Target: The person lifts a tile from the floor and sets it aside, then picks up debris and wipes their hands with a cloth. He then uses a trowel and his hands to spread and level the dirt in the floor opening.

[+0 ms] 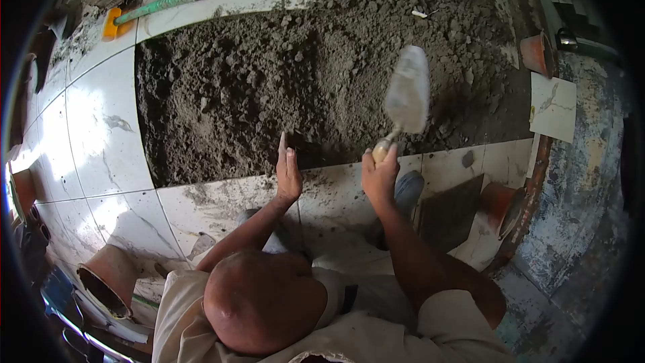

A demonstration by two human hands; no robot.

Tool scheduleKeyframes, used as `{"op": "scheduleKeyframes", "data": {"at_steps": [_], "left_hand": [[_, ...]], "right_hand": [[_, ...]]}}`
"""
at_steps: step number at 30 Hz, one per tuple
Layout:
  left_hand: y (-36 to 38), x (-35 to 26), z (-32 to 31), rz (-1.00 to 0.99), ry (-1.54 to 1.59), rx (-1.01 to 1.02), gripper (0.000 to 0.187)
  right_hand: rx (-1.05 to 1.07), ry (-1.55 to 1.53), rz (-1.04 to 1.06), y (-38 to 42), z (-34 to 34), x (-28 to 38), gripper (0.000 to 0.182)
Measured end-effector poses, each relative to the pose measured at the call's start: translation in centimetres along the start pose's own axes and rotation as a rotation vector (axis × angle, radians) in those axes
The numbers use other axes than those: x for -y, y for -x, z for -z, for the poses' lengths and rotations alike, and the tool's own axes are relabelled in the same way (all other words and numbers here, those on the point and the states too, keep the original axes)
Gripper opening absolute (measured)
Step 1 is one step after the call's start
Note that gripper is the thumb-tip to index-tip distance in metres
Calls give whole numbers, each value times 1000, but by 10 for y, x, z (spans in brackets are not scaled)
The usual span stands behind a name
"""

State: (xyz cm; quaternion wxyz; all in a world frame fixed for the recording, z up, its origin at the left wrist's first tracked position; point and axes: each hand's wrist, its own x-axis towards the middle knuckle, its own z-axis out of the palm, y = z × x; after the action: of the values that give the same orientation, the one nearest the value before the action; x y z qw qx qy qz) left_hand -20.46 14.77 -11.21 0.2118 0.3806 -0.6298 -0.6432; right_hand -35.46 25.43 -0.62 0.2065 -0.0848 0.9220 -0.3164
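A trowel [410, 91] with a pale, dirt-smeared blade is in my right hand [380, 178], its wooden handle wrapped by the fingers. The blade points away from me, over the grey mortar-like material [269, 81] that fills a long rectangular bed in the floor. My left hand [289, 173] is at the near edge of that bed, fingers stretched out and held upright on edge, right at the loose material. Nothing shows in its palm.
White marbled tiles [101, 141] border the bed. A rubber mallet [151, 8] with a green handle lies at the upper left. Terracotta-coloured pots [111, 275] stand at the sides. A square tile [553, 106] rests at the right, a dark slab [451, 212] near my foot.
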Motion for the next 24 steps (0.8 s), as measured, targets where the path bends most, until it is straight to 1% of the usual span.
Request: {"op": "scheduleKeyframes", "data": {"at_steps": [1, 2, 4, 5, 7, 8, 9, 11, 12, 14, 15, 17, 18, 19, 20, 22, 23, 24], "left_hand": [[1, 2, -1, -2, -1, -1, 62], [-1, 1, -1, -8, -3, -4, 62], [0, 1, -3, -17, -5, -5, 62], [0, 2, -3, -24, -6, -5, 62], [2, 3, -4, -35, -12, 0, 63], [-1, 3, -3, -45, -14, -4, 63], [0, 4, -4, -52, -18, -9, 63], [1, 4, -3, -55, -18, -10, 63], [0, 5, -3, -61, -22, -13, 63], [-1, 5, -3, -80, -25, -17, 63], [-1, 6, -3, -92, -25, -21, 63], [2, 5, -3, -93, -27, -14, 63], [0, 5, -2, -102, -28, -21, 63], [1, 8, -1, -108, -34, -21, 63], [2, 8, -2, -127, -38, -25, 63], [0, 23, -3, -219, -72, -31, 63], [-1, 35, -2, -308, -109, -25, 63], [-1, 44, -3, -384, -141, -31, 63]], "right_hand": [[-110, -42, -15, 5, -6, 2, 40], [48, 174, 10, 23, -22, -30, 51], [380, 443, -85, 40, -28, -28, 67], [372, 437, -80, 33, -27, -30, 67], [278, 169, -36, 28, -12, -12, 56], [202, 88, -78, 19, -7, -2, 45], [47, -110, -28, 17, -6, 7, 38], [-54, -68, -8, 32, -25, -19, 37], [-58, -70, 2, 38, -30, -31, 37], [267, 367, 141, 52, -36, -51, 35], [266, 367, 152, 40, -34, -40, 35], [241, 90, -20, 35, -14, -5, 44], [191, -12, -111, 29, -10, 6, 53], [198, -11, -117, 36, -22, -10, 53], [105, 148, -4, 47, -42, -39, 56], [179, 249, 63, 58, -53, -59, 57], [214, 297, 98, 63, -59, -68, 58], [338, 271, 50, 49, -49, -56, 62]]}}
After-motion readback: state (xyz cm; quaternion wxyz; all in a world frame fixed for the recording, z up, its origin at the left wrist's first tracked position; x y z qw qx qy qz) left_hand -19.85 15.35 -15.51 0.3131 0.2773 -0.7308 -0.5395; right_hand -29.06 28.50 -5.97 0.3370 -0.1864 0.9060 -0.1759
